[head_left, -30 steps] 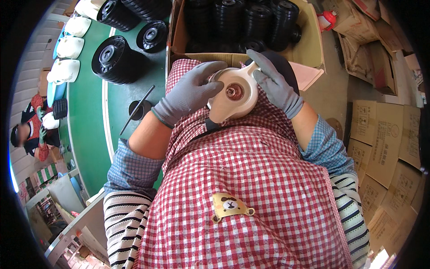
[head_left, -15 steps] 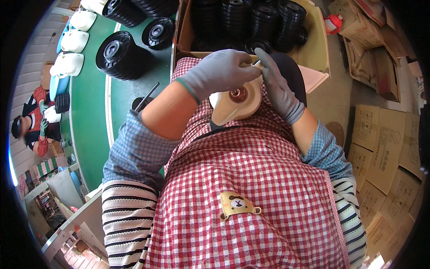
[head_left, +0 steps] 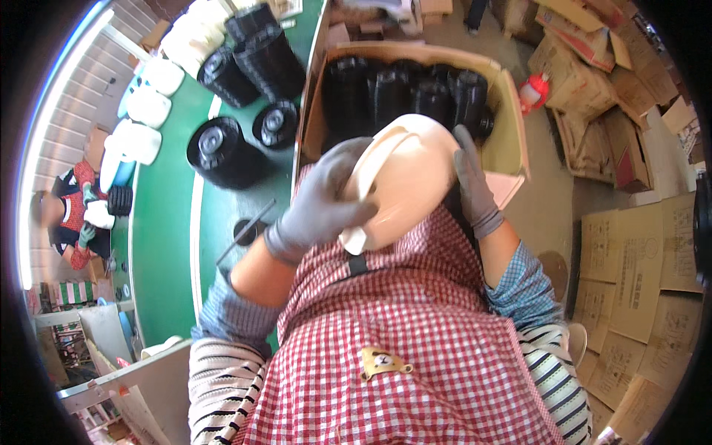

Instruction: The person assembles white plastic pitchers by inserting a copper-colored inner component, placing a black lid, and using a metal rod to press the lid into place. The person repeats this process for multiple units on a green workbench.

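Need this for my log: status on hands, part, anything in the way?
Left hand gripping pale plastic part. Right hand open at its right edge. Nothing seen blocking hands; box of black parts just beyond.

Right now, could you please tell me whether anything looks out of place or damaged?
The loose brown cartons at the upper right look untidy: they lie at differing angles, some with flaps open, unlike the neater carton stack below them. I see no damage on the pale part in the left hand, though it is slightly blurred.

Grey gloves (head_left: 480,194) on both hands (head_left: 319,204), blue checked cuffs (head_left: 528,285), striped sleeves (head_left: 226,378), red-and-white checked apron (head_left: 430,319), yellow bear patch (head_left: 384,363)
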Demonstrator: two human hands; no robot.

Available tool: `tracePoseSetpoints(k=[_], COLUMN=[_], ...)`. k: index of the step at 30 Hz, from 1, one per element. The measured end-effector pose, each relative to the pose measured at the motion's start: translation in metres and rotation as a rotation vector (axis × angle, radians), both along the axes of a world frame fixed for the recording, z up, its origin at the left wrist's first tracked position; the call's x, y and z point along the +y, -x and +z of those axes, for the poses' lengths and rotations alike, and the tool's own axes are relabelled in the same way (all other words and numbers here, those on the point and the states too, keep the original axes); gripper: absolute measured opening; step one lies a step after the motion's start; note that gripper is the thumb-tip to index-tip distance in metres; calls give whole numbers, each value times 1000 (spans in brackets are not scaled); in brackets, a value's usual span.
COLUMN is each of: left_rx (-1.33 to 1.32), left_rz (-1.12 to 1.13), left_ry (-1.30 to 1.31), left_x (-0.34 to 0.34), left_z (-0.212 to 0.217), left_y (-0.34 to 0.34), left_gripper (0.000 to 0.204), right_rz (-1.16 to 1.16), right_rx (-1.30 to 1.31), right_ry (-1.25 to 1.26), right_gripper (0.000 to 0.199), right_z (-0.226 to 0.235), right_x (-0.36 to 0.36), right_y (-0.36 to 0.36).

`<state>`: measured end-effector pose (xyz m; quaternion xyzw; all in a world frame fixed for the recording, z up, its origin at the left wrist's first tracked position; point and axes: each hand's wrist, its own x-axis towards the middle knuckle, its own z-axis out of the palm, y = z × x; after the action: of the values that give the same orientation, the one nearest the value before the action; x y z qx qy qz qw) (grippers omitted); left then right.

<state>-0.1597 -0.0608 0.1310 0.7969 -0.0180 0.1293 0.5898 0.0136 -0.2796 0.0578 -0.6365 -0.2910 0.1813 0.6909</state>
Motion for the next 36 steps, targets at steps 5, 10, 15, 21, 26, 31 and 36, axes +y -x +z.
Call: tracePoseSetpoints(k=[5,10,15,21,26,31,36], left_rx=[231,832,265,-126,521,304,263], left_rz=[156,-195,100,-725,-427,-316,-243], left_ry=[303,72,-127,16,205,-104,-34], left_x=[-27,-10,54,47,45,42,42], left_z=[-71,-69,-57,-121,-115,-108,-110], left_y=[39,77,-37,-106,-81,-59,-53], left_gripper=[89,39,41,41,42,53,45], right_rz=[64,234,316,184,267,352,386], right_rx=[-278,-730,-751,-799,-733,-808,-778], right_ry=[119,58,208,213,635,637,499], right_gripper=[37,24,25,56,73,72,69], right_z=[32,16,15,20,-3,-12,4], right_x=[12,14,25,64,58,59,72], right_y=[-10,51,51,33,20,12,11])
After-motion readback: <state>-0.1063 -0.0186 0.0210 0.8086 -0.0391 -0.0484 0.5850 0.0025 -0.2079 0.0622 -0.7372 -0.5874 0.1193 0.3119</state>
